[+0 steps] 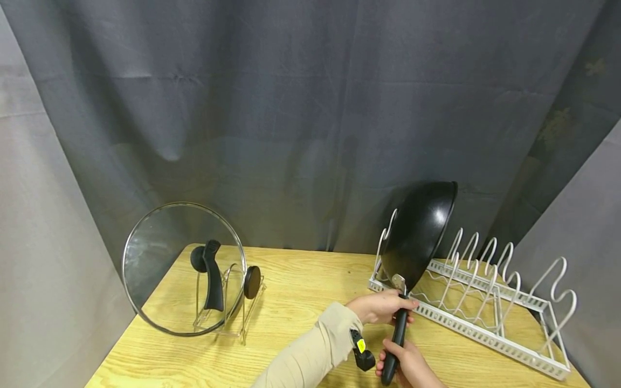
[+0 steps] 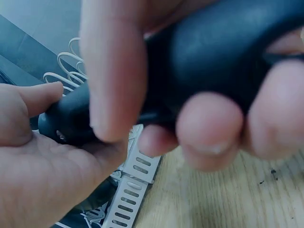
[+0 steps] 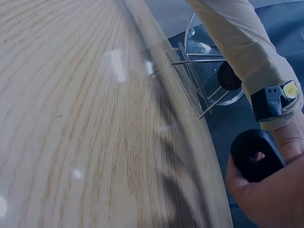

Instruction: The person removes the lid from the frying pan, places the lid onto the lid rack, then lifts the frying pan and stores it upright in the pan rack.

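Note:
A black wok (image 1: 417,231) stands tilted on its side at the left end of a white wire pan rack (image 1: 485,328). Both hands are on its long black handle (image 1: 400,326). My left hand (image 1: 380,308) grips the handle near the metal bracket where it joins the pan. Lower down, my right hand (image 1: 407,362) wraps around the handle's end. In the right wrist view the holed handle tip (image 3: 256,154) pokes out of the right hand (image 3: 270,194). Curled fingers (image 2: 116,80) cover part of the handle in the left wrist view.
On the left, a glass lid (image 1: 167,269) with a black handle leans upright in a wire stand (image 1: 245,318). White loops of the rack rise to the right of the wok. A dark curtain (image 1: 291,134) hangs behind the wooden table (image 1: 301,280).

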The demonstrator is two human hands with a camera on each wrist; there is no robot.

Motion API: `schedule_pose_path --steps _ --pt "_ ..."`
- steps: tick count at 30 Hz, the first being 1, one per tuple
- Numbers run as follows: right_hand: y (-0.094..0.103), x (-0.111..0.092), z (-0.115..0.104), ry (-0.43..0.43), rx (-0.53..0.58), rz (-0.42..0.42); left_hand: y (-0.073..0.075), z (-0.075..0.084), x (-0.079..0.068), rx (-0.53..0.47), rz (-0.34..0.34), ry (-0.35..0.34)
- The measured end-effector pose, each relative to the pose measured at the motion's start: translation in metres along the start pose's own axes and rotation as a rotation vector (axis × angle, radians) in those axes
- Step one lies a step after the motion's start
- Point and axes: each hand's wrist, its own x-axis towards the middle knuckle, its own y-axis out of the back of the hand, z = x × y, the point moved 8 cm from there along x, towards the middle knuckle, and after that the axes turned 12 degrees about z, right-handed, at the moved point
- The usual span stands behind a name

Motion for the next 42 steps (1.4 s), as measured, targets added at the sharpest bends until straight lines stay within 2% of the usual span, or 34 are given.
schedule_pose_path --steps 3,9,16,25,32,42 --pt "0.006 0.005 0.006 -0.004 -0.026 0.021 0.001 -0.003 0.001 0.001 0.017 0.002" --pt "-0.004 -0.008 -0.004 0.018 -0.084 0.046 0.002 -0.007 0.003 0.004 0.036 0.005" --pt "-0.005 -0.009 -0.005 0.029 -0.117 0.045 0.002 -0.01 0.004 0.023 0.059 0.019" --pt "-0.002 -0.008 -0.008 0.047 -0.161 0.085 0.005 -0.008 0.006 0.009 0.109 0.007" --pt "0.002 -0.006 -0.005 0.04 -0.177 0.088 0.005 -0.009 0.008 0.013 0.1 -0.018" --pt "0.006 -0.002 -0.002 0.04 -0.23 0.108 0.008 -0.012 0.011 0.0 0.115 -0.013"
